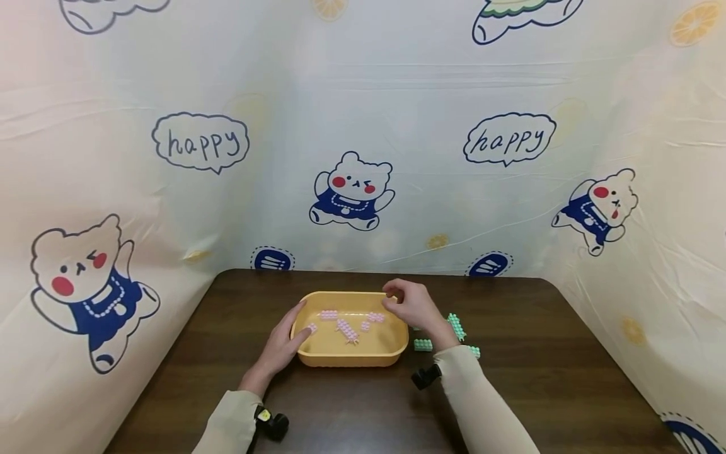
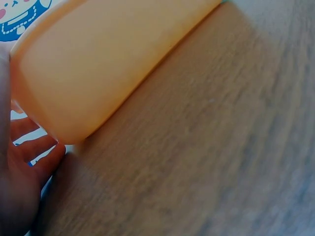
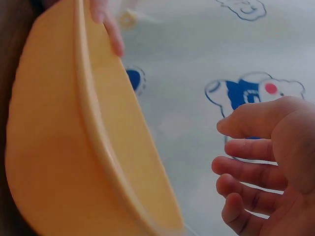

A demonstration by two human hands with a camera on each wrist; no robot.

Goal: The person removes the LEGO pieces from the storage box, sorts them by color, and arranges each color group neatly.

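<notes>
A yellow plastic basin (image 1: pixel 351 360) stands on the table, with several small pink, knobbly blocks (image 1: pixel 346 330) lying on its bottom. My left hand (image 1: pixel 279 345) grips the basin's left end, thumb over the rim and fingers spread along the outer wall, as the left wrist view also shows beside the basin wall (image 2: pixel 98 64). Over the basin's back right corner hovers my right hand (image 1: pixel 414 306). In the right wrist view its fingers are loosely bent, hold nothing and are apart from the basin (image 3: pixel 49 123).
Several mint-green knobbly blocks (image 1: pixel 423 345) lie on the dark wooden table (image 1: pixel 539 378), right of the basin and partly hidden by my right forearm. A printed curtain (image 1: pixel 363 94) with bears and "happy" bubbles surrounds the table's back and sides.
</notes>
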